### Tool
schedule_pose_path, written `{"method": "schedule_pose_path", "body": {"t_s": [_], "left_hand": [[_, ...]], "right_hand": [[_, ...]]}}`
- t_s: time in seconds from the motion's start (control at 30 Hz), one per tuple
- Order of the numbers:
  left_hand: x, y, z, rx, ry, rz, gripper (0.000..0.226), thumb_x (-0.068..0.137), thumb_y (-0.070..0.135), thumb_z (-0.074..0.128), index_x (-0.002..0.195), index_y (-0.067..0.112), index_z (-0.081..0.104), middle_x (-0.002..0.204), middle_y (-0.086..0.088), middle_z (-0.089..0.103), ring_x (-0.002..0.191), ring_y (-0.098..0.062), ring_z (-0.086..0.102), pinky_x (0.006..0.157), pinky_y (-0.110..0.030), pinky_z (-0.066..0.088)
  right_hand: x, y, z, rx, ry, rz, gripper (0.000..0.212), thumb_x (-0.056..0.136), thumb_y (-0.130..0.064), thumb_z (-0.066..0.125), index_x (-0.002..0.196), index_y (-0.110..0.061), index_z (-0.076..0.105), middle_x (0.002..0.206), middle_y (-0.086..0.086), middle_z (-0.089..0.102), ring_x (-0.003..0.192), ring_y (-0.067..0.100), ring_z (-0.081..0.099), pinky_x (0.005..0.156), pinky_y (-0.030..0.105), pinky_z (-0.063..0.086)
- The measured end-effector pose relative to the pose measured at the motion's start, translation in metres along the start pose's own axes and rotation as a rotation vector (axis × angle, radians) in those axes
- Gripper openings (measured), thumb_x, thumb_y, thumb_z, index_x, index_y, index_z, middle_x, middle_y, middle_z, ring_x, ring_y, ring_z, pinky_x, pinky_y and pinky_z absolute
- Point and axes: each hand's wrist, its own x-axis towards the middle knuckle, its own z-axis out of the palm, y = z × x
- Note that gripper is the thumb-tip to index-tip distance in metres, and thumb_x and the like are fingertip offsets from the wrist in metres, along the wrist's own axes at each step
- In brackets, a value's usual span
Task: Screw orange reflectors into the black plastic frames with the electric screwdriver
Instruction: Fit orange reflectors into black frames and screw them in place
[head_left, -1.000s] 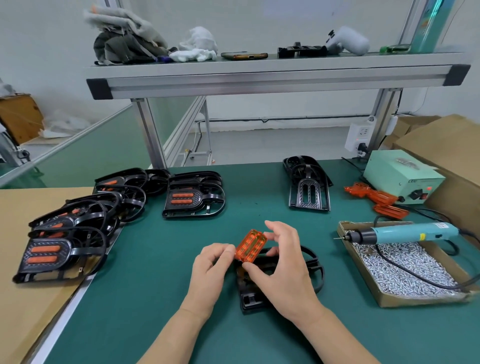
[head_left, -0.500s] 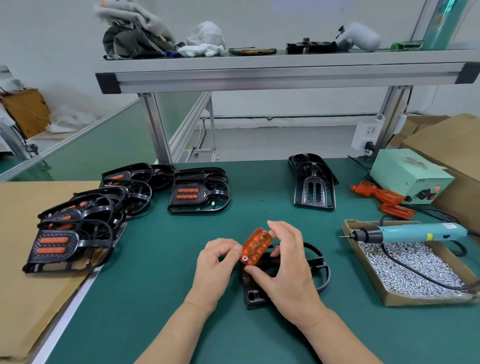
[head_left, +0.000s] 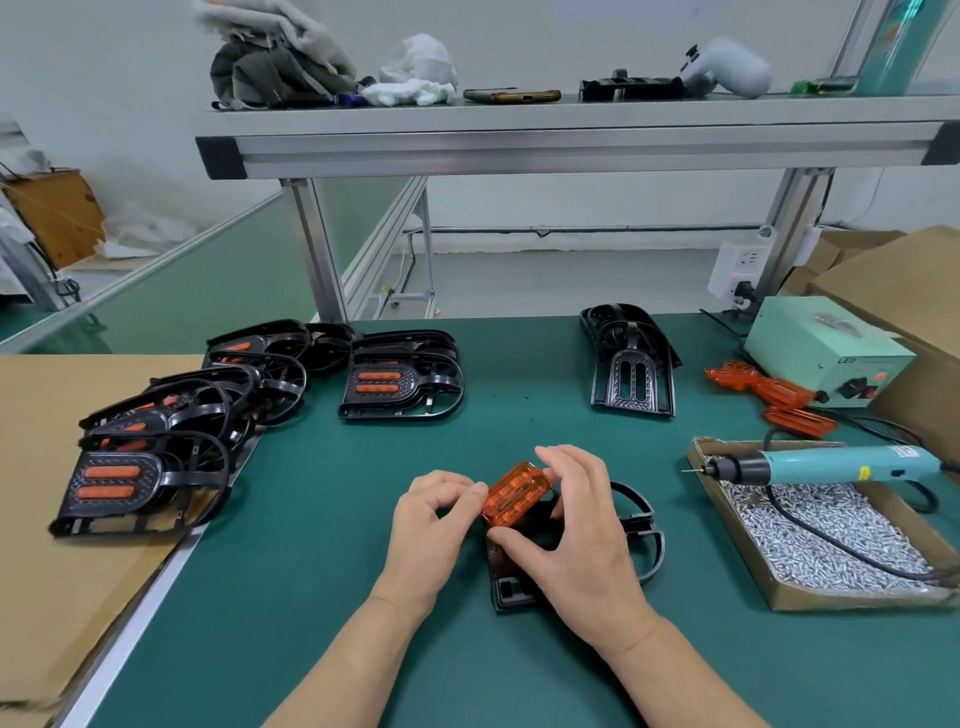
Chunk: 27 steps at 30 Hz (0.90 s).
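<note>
Right hand (head_left: 582, 545) pinches the reflector (head_left: 515, 493) between thumb and fingers, left hand (head_left: 431, 525) nipping its near corner, tilted just above the frame (head_left: 636, 525). Seated crooked, its screws could cross-thread later; the screwdriver (head_left: 831, 464) rests on the screw box (head_left: 779, 597).

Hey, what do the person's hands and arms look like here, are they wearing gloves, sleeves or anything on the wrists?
Both the left hand and the right hand are bare: no gloves. The forearms are uncovered as far as the picture's bottom edge, so no sleeves show. No watch, ring, band or strap is visible on either wrist or on the fingers, and the nails look short and unpainted.
</note>
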Motion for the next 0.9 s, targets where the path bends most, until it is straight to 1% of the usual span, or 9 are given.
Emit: {"method": "schedule_pose_path", "body": {"t_s": [0.1,0.17,0.27,0.4,0.47,0.53,0.6,0.73,0.9], "left_hand": [[0.0,0.0,0.0,0.008,-0.001,-0.012,0.026,0.081,0.035,0.066,0.059,0.024,0.074,0.082,0.012,0.067,0.1,-0.013,0.056,0.091,-0.031,0.042],[0.0,0.0,-0.001,0.0,-0.009,-0.018,0.026,0.081,0.035,0.066,0.058,0.025,0.074,0.082,0.012,0.067,0.1,-0.014,0.056,0.089,-0.029,0.042],[0.0,0.002,-0.002,-0.022,-0.035,-0.028,0.025,0.081,0.034,0.066,0.06,0.024,0.076,0.08,0.013,0.066,0.099,-0.016,0.057,0.09,-0.029,0.043],[-0.001,0.006,-0.003,-0.04,-0.076,-0.045,0.025,0.08,0.033,0.066,0.06,0.02,0.075,0.081,0.009,0.065,0.097,-0.012,0.057,0.087,-0.022,0.042],[-0.002,0.006,-0.003,-0.037,-0.1,-0.05,0.027,0.083,0.029,0.068,0.06,0.017,0.074,0.085,0.001,0.067,0.099,-0.013,0.056,0.088,-0.022,0.041],[-0.002,0.005,-0.004,-0.025,-0.109,-0.052,0.032,0.09,0.017,0.071,0.059,0.012,0.073,0.088,-0.005,0.067,0.099,-0.014,0.056,0.088,-0.023,0.04],[-0.002,0.005,-0.005,0.005,-0.122,-0.052,0.034,0.093,0.01,0.066,0.06,0.008,0.072,0.089,-0.006,0.067,0.1,-0.014,0.055,0.088,-0.021,0.039],[-0.001,0.007,-0.007,0.017,-0.132,-0.062,0.036,0.095,0.011,0.064,0.06,0.01,0.072,0.09,-0.005,0.067,0.102,-0.015,0.054,0.087,-0.018,0.039],[-0.001,0.003,-0.007,0.021,-0.144,-0.045,0.037,0.097,0.019,0.063,0.064,0.003,0.069,0.086,0.001,0.066,0.101,-0.02,0.054,0.091,-0.031,0.04]], "right_hand": [[0.0,-0.002,-0.002,-0.031,-0.034,0.017,0.072,0.077,-0.052,0.076,0.135,-0.016,0.053,0.135,-0.009,0.041,0.13,0.013,0.044,0.109,0.028,0.039],[0.003,-0.004,-0.007,-0.075,-0.089,0.013,0.063,0.081,-0.057,0.068,0.132,-0.02,0.059,0.136,-0.01,0.046,0.13,0.008,0.04,0.111,0.022,0.033],[0.013,-0.002,-0.022,-0.177,-0.276,-0.076,0.047,0.091,-0.051,0.059,0.131,-0.026,0.064,0.138,-0.012,0.054,0.125,0.01,0.039,0.111,0.028,0.034],[0.032,0.002,-0.04,-0.251,-0.474,-0.13,0.035,0.096,-0.04,0.063,0.131,-0.037,0.064,0.143,-0.014,0.052,0.12,0.012,0.038,0.112,0.026,0.031],[0.039,0.001,-0.044,-0.253,-0.522,-0.16,0.031,0.094,-0.037,0.066,0.125,-0.036,0.068,0.13,-0.016,0.061,0.112,0.012,0.043,0.105,0.025,0.035],[0.044,0.001,-0.046,-0.245,-0.582,-0.165,0.031,0.092,-0.036,0.07,0.122,-0.036,0.068,0.117,-0.016,0.064,0.108,0.011,0.048,0.101,0.027,0.038],[0.048,0.001,-0.049,-0.213,-0.631,-0.123,0.033,0.09,-0.038,0.072,0.122,-0.036,0.068,0.114,-0.016,0.062,0.11,0.008,0.05,0.102,0.026,0.037],[0.053,0.001,-0.055,-0.161,-0.654,-0.104,0.027,0.091,-0.031,0.072,0.118,-0.035,0.072,0.113,-0.018,0.065,0.108,0.003,0.053,0.102,0.022,0.038],[0.054,-0.001,-0.056,-0.121,-0.644,-0.053,0.035,0.082,-0.03,0.08,0.116,-0.031,0.072,0.102,-0.015,0.061,0.096,0.006,0.055,0.09,0.024,0.044]]}}
